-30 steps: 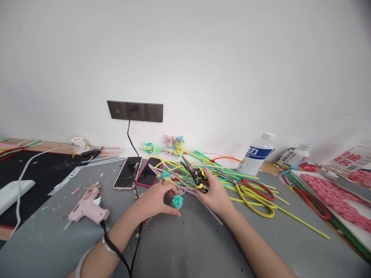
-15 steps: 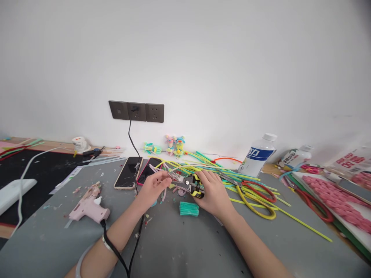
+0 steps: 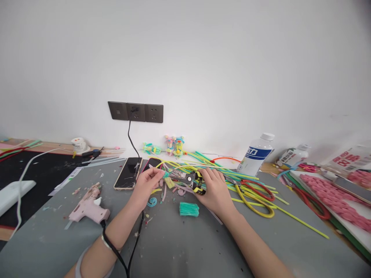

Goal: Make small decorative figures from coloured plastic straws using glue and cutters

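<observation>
In the middle of the head view, my right hand (image 3: 213,190) is wrapped round wire-cutting pliers (image 3: 189,179) with black and yellow handles. Their jaws point left, towards my other hand. My left hand (image 3: 148,186) is closed in a pinch, and a small teal pipe cleaner piece (image 3: 166,174) shows at its fingertips. Just below the plier tips lies a pale yellow fuzzy piece (image 3: 169,182). A teal bundle of short pipe cleaners (image 3: 189,209) rests on the grey mat near my right hand. A blue coil (image 3: 152,202) lies below my left hand.
Long yellow and green pipe cleaners (image 3: 301,220) spread to the right, under scissors (image 3: 257,200). A water bottle (image 3: 256,154) stands behind them. On the left are a pink glue gun (image 3: 89,206) with its cord and a phone (image 3: 127,173). Small fuzzy figures (image 3: 174,146) stand by the wall.
My left hand has drawn back a little to the left from the pliers, with a teal piece now showing at its fingertips. The pliers have shifted slightly right.
</observation>
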A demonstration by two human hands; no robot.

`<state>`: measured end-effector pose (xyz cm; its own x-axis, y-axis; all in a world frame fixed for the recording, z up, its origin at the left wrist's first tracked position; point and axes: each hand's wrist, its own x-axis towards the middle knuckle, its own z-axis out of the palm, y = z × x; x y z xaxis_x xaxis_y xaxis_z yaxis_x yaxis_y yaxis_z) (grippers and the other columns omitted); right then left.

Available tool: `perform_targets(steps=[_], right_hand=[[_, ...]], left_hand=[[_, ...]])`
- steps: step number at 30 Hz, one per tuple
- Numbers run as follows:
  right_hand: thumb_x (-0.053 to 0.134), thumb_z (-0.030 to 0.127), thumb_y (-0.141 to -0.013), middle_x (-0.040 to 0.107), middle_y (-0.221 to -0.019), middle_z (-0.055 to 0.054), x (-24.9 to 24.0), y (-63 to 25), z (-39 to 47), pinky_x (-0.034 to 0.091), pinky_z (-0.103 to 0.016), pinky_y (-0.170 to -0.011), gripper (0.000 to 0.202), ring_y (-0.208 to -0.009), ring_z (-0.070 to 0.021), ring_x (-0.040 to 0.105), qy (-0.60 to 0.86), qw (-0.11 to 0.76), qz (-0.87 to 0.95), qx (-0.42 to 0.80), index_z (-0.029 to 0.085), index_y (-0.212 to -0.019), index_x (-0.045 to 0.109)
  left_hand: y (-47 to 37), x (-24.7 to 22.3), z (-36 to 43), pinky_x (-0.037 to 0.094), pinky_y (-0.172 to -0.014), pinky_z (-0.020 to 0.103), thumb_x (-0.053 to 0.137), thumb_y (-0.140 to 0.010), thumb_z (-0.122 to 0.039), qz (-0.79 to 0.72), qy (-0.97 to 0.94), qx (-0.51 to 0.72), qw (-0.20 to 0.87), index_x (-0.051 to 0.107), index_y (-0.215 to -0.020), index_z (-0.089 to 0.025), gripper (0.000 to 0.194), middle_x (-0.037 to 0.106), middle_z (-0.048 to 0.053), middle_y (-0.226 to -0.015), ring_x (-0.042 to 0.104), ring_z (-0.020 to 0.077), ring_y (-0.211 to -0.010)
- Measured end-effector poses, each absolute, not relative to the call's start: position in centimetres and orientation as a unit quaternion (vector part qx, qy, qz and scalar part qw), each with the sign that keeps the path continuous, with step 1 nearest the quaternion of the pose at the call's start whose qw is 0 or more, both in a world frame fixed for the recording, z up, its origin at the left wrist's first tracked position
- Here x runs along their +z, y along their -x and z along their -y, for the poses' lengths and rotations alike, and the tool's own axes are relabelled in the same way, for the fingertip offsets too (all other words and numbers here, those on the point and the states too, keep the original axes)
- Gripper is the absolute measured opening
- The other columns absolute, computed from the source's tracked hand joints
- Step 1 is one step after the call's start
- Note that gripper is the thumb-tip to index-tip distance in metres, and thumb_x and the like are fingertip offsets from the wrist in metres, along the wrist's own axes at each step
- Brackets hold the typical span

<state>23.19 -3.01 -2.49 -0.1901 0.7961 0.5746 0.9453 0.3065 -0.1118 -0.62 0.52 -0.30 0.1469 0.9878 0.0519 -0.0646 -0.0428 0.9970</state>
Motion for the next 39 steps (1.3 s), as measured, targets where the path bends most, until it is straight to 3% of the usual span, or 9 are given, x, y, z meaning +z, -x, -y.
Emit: perform_targets(steps=[5, 8, 11, 14, 20, 26, 32, 35, 39], right_hand=[[0.06, 0.022, -0.07, 0.059, -0.1, -0.01, -2.4, -23.8, 3.1, 0.043, -0.039, -0.079, 0.043, -0.092, -0.0295, 0.054, 0.577, 0.393, 0.709, -0.101, 0.02, -0.111, 0.049], [0.058, 0.023, -0.074, 0.056, -0.098, -0.008, -1.8, -24.2, 3.3, 0.045, -0.037, -0.077, 0.039, -0.087, -0.0261, 0.055, 0.545, 0.505, 0.662, -0.1, 0.021, -0.111, 0.046], [0.057, 0.025, -0.076, 0.055, -0.097, -0.007, -0.5, -24.8, 3.5, 0.045, -0.037, -0.077, 0.035, -0.085, -0.025, 0.055, 0.553, 0.534, 0.629, -0.115, 0.021, -0.109, 0.046], [0.057, 0.029, -0.073, 0.058, -0.091, -0.006, 1.7, -25.8, 4.4, 0.045, -0.036, -0.074, 0.035, -0.081, -0.0252, 0.056, 0.601, 0.458, 0.647, -0.1, 0.021, -0.106, 0.048], [0.056, 0.036, -0.072, 0.066, -0.079, -0.005, 4.6, -29.3, 9.7, 0.042, -0.029, -0.061, 0.027, -0.071, -0.0247, 0.061, 0.714, 0.242, 0.657, 0.009, 0.023, -0.095, 0.055], [0.057, 0.042, -0.068, 0.073, -0.089, -0.009, 0.5, -34.9, 15.9, 0.049, -0.033, -0.064, 0.053, -0.077, -0.0298, 0.069, 0.804, 0.2, 0.558, 0.044, 0.021, -0.116, 0.059], [0.055, 0.038, -0.067, 0.069, -0.112, -0.008, -3.1, -37.4, 19.5, 0.052, -0.033, -0.078, 0.049, -0.098, -0.0287, 0.068, 0.799, 0.225, 0.555, 0.052, 0.025, -0.114, 0.063], [0.053, 0.036, -0.068, 0.067, -0.102, -0.008, -3.2, -36.9, 20.1, 0.052, -0.034, -0.079, 0.049, -0.092, -0.0275, 0.068, 0.801, 0.206, 0.556, 0.079, 0.024, -0.113, 0.065], [0.054, 0.031, -0.066, 0.062, -0.094, -0.007, -3.0, -35.5, 19.6, 0.051, -0.037, -0.08, 0.051, -0.088, -0.0275, 0.067, 0.806, 0.119, 0.574, 0.087, 0.024, -0.115, 0.068]], left_hand=[[0.8, -1.3, -1.0, 0.041, -0.058, 0.025, 0.072, -0.078, -0.041, -0.394, -0.657, 0.456, 0.453, 0.076, -0.076, -0.016, 0.026, 0.066, 0.005, -0.074, 0.055, 0.0153, -0.068], [0.6, -1.9, -0.8, 0.045, -0.064, 0.026, 0.065, -0.084, -0.033, -0.37, -0.743, 0.383, 0.405, 0.08, -0.085, -0.019, 0.021, 0.071, 0.008, -0.084, 0.061, 0.0191, -0.078], [0.4, -2.1, -0.6, 0.047, -0.065, 0.026, 0.06, -0.087, -0.027, -0.36, -0.79, 0.322, 0.377, 0.079, -0.1, -0.021, 0.024, 0.071, 0.009, -0.097, 0.064, 0.0198, -0.084], [0.5, -2.0, -0.7, 0.048, -0.07, 0.027, 0.055, -0.091, -0.028, -0.353, -0.805, 0.318, 0.356, 0.079, -0.1, -0.02, 0.027, 0.071, 0.009, -0.098, 0.065, 0.0202, -0.087], [0.7, -2.6, -1.2, 0.046, -0.069, 0.027, 0.058, -0.09, -0.033, -0.37, -0.803, 0.327, 0.332, 0.079, -0.084, -0.018, 0.027, 0.07, 0.006, -0.078, 0.064, 0.0186, -0.075], [0.4, -2.6, -0.9, 0.044, -0.066, 0.026, 0.056, -0.091, -0.033, -0.358, -0.813, 0.323, 0.324, 0.079, -0.085, -0.018, 0.028, 0.07, 0.005, -0.08, 0.062, 0.0183, -0.077], [0.3, -2.4, -0.6, 0.044, -0.067, 0.026, 0.053, -0.092, -0.035, -0.351, -0.814, 0.327, 0.326, 0.079, -0.087, -0.017, 0.031, 0.07, 0.006, -0.083, 0.061, 0.0176, -0.077], [0.2, -2.6, -0.6, 0.044, -0.065, 0.026, 0.056, -0.09, -0.034, -0.353, -0.807, 0.342, 0.328, 0.079, -0.088, -0.018, 0.029, 0.07, 0.006, -0.082, 0.06, 0.0168, -0.073], [0.2, -2.4, -0.5, 0.043, -0.062, 0.026, 0.055, -0.088, -0.03, -0.36, -0.803, 0.34, 0.332, 0.079, -0.086, -0.019, 0.026, 0.071, 0.006, -0.083, 0.058, 0.0159, -0.069]])
